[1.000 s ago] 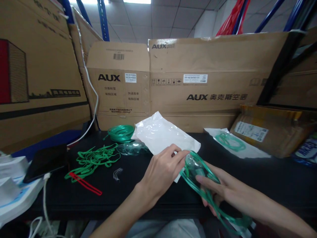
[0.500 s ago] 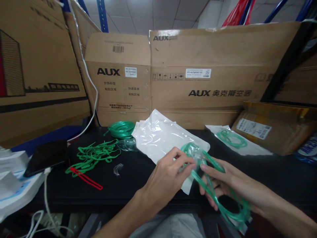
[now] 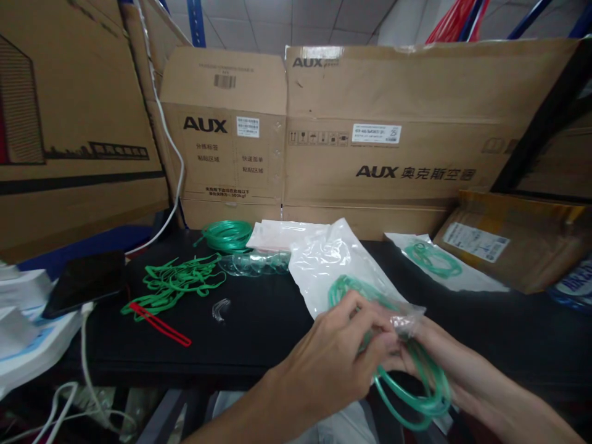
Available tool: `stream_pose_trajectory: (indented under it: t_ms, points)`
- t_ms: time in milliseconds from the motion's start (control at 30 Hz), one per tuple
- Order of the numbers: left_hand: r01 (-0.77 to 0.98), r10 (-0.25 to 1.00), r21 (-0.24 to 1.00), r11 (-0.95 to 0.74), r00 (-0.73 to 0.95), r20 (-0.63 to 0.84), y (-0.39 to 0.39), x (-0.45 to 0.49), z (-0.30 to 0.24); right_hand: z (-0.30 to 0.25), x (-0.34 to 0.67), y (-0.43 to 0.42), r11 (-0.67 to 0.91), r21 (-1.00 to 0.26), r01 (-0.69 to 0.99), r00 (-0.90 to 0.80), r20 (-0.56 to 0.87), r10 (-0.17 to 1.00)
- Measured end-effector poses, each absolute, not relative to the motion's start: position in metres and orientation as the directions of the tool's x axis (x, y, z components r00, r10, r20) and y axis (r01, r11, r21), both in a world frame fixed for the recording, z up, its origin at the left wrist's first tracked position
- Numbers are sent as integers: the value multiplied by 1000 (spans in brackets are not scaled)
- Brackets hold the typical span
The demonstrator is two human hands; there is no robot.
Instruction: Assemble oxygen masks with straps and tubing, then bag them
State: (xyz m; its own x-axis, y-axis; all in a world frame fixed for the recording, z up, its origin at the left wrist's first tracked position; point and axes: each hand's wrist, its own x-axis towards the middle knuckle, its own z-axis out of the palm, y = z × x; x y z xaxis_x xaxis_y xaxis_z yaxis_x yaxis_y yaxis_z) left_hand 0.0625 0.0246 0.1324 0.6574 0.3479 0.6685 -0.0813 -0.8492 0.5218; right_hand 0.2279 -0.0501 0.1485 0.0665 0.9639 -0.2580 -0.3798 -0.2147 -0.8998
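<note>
My left hand (image 3: 342,345) is closed at the coil of green tubing (image 3: 414,404), its fingers curled around the upper part. My right hand (image 3: 428,345) grips the same coil from the other side, its fingers largely covered by the left hand. Lower loops of tubing hang under the hands, beyond the table's front edge. A small clear plastic bag (image 3: 407,320) shows above the fingers of both hands. Just behind them lies a white glossy pouch (image 3: 335,250), with green loops against its lower part.
Left of the hands lie a tangle of green bands (image 3: 180,280), a red band (image 3: 160,324) and small clear pieces (image 3: 221,310). Behind are another green coil (image 3: 226,235) and a clear strip bag (image 3: 254,264). At right, a packed coil (image 3: 432,259) lies before a carton (image 3: 513,237).
The white pouch has shifted right and turned, uncovering more of the clear strip bag and pale pouches behind. Both hands have come closer together, the left moving right over the coil.
</note>
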Motion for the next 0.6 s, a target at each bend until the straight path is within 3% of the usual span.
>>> stream_pose_trajectory:
  t_ms: [133,233,400,600]
  points:
    - [78,435,522,-849,663,609,26,67,126,140,230,-68,-289,-769,-571,-43,-324,945]
    - [147,436,476,-867,686,583,27,69,122,130,229,-85,-187,-761,-621,75,-295,953]
    - [82,236,274,-958,769,594,21,68,120,121,221,-93,-136,-844,-520,310,-334,890]
    - [49,214,293,-955,798,563,11,66,130,125,204,-74,-13,-951,-308,435,-153,887]
